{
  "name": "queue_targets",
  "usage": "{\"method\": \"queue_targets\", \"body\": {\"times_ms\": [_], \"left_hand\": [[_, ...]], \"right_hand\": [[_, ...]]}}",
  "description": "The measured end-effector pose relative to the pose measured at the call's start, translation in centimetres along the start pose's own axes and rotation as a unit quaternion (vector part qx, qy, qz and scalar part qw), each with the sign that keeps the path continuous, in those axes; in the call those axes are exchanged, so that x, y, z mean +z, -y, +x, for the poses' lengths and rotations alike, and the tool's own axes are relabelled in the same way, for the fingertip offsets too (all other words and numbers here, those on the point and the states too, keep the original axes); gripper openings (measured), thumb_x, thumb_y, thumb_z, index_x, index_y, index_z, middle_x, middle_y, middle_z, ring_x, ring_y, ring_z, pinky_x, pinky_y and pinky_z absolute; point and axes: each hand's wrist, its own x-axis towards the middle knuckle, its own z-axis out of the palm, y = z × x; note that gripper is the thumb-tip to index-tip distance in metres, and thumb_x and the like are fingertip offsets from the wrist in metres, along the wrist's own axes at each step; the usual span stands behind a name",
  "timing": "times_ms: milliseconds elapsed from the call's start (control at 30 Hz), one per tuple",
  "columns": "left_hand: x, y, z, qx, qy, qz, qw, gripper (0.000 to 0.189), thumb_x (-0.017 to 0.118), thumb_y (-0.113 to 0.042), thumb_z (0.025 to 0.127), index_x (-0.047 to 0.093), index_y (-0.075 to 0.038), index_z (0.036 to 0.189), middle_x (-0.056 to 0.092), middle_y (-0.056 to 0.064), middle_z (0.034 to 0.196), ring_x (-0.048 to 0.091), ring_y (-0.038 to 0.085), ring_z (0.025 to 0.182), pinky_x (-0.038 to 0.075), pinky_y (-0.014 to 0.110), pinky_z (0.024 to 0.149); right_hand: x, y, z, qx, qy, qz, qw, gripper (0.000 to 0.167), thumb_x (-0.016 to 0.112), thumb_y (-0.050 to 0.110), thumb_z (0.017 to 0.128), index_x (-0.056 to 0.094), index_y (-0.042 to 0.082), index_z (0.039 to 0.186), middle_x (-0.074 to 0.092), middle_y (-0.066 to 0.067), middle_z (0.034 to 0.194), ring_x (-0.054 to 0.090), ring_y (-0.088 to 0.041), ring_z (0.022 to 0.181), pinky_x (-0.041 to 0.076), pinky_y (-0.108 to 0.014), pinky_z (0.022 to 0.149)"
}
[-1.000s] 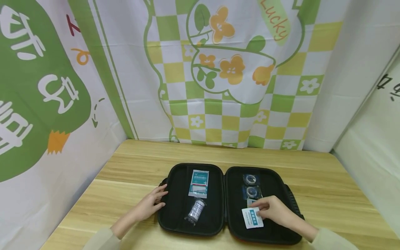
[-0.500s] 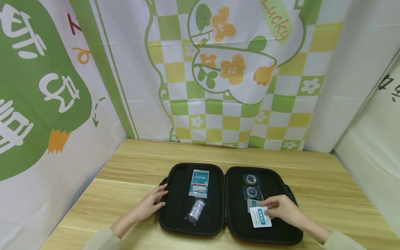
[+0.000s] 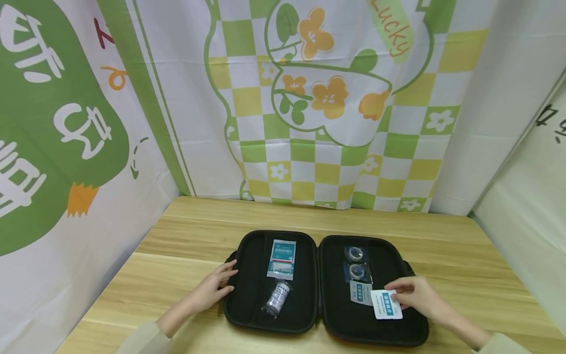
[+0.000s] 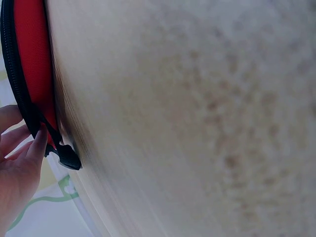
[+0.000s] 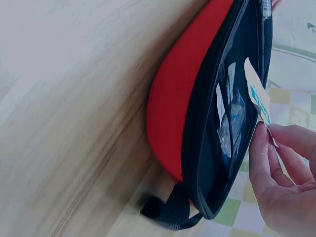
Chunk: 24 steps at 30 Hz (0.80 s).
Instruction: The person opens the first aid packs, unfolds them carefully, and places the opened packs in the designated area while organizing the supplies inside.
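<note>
A zippered case (image 3: 274, 330), red outside and black inside, lies spread flat on the table. My left hand (image 3: 214, 289) touches its left edge, beside a black strap with a buckle (image 4: 69, 157). Between thumb and fingers, my right hand (image 3: 417, 297) pinches a small white sachet (image 3: 386, 305) with a teal label, held above the right half. Another such sachet (image 3: 361, 292) lies in that half, partly overlapped by the held one. Behind it are two clear packets with white rings, the far one (image 3: 355, 253) and the near one (image 3: 357, 272).
In the left half lie a teal and white packet (image 3: 282, 259) and a wrapped white roll (image 3: 277, 298). The wooden table (image 3: 190, 236) extends around the case. A printed curtain (image 3: 309, 172) hangs behind it.
My right hand has moved to the right with the pinched sachet, uncovering the sachet that lies in the case. My left hand has stayed at the case's edge.
</note>
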Motion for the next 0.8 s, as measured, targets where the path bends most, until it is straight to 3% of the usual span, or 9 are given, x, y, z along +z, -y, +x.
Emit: {"method": "queue_targets", "body": {"times_ms": [267,500,800], "left_hand": [[0.0,0.0,0.0,0.000,0.000,0.001,1.0000,0.040,0.054,0.000,0.085,0.043,0.018,0.119,0.026,0.029,0.136,0.043,0.041,0.113,0.046,0.037,0.082],[0.0,-0.1,-0.1,-0.001,0.002,-0.002,1.0000,0.040,0.054,0.001,0.085,0.042,0.018,0.119,0.025,0.030,0.136,0.044,0.041,0.112,0.046,0.038,0.083],[0.0,0.0,0.0,-0.004,0.004,-0.007,1.0000,0.041,0.054,-0.001,0.086,0.042,0.018,0.120,0.024,0.029,0.137,0.043,0.041,0.113,0.045,0.039,0.084]], "right_hand": [[-1.3,-0.6,-0.6,-0.001,-0.012,-0.038,0.9992,0.020,0.057,-0.007,0.077,0.058,-0.020,0.092,0.062,-0.023,0.083,0.055,-0.003,0.062,0.051,-0.026,0.048],[-2.0,-0.9,-1.0,0.023,-0.014,-0.056,0.9981,0.021,0.056,-0.007,0.077,0.058,-0.019,0.094,0.062,-0.022,0.084,0.056,-0.005,0.063,0.051,-0.026,0.050],[-2.4,-1.9,-1.1,0.015,-0.017,-0.052,0.9984,0.019,0.057,-0.008,0.075,0.058,-0.020,0.091,0.063,-0.021,0.079,0.057,-0.004,0.061,0.052,-0.025,0.050]]}}
